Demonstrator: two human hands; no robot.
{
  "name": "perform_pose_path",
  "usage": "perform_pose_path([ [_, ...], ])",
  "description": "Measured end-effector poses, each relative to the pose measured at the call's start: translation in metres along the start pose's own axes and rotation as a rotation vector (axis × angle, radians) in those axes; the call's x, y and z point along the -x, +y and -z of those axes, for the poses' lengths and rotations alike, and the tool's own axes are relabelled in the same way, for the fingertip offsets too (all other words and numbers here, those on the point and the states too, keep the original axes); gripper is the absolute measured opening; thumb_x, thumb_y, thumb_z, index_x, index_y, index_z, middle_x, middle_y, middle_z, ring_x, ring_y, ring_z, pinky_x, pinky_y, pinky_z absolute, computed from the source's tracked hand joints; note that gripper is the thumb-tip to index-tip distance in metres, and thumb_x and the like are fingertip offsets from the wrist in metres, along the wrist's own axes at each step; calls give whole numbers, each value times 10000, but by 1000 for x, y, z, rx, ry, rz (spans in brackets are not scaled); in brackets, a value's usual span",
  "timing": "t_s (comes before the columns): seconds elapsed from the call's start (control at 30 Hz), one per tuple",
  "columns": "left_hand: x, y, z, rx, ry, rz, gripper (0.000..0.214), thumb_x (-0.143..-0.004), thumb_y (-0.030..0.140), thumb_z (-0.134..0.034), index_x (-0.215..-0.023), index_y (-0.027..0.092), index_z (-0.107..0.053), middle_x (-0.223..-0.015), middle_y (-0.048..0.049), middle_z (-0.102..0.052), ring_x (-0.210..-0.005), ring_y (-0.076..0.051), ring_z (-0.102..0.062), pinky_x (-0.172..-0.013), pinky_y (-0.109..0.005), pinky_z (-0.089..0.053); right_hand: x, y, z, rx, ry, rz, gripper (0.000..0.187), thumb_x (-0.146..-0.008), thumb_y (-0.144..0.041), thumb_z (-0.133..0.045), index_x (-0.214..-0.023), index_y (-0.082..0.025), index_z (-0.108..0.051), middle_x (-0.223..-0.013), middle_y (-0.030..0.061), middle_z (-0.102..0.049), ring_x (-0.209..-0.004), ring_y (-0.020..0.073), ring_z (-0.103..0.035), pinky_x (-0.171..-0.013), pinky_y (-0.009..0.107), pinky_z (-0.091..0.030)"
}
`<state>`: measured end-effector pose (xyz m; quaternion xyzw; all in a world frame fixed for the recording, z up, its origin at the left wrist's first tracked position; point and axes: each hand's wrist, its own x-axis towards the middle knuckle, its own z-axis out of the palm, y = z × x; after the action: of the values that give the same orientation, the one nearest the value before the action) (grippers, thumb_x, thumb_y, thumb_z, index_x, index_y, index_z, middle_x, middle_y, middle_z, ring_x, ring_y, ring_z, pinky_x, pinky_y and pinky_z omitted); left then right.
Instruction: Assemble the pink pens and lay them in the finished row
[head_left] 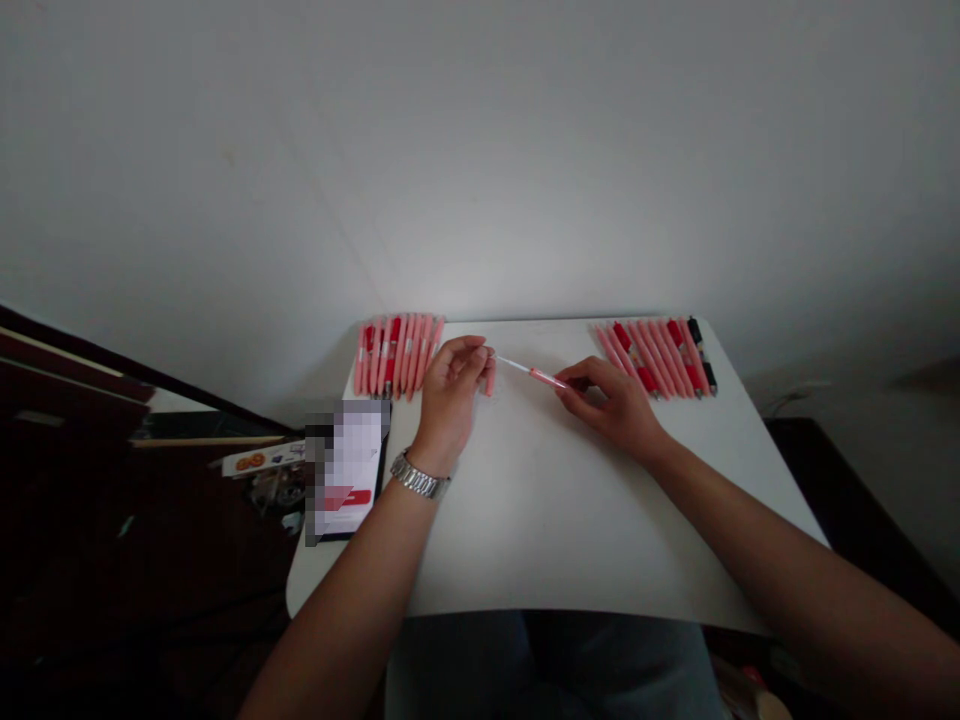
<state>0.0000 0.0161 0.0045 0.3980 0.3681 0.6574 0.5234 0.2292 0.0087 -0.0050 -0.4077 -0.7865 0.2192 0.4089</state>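
Observation:
My right hand (613, 405) is closed on the rear of a pink pen barrel (547, 379). A thin whitish refill (513, 363) sticks out of the barrel's front, slanting up to the left. Its far end meets the fingertips of my left hand (452, 388), which are pinched together. Below those fingertips hangs a short pink pen piece (490, 379), held in the same hand. The left fingers partly hide that piece and the refill's end.
Pink and red pens lie in a row (405, 352) at the table's back left. Another row (660, 355), with a black pen (702, 352) at its end, lies back right. A phone (352, 470) rests at the left edge of the white table (570, 530). Behind stands a wall.

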Motion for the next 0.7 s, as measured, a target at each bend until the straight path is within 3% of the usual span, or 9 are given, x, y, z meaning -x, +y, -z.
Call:
perform_pose_path([
  [0.7,0,-2,3,0,-56,-19,229,-817,276,-808,-1002,209,-692,-921,-29,-683,-814,-124,-631,-617,-228,-504,0,2,-1,-19,3,-7,85,-948,-272,-652,-1004,-217,-684,-858,37,-657,-781,175,-622,-691,317,-509],
])
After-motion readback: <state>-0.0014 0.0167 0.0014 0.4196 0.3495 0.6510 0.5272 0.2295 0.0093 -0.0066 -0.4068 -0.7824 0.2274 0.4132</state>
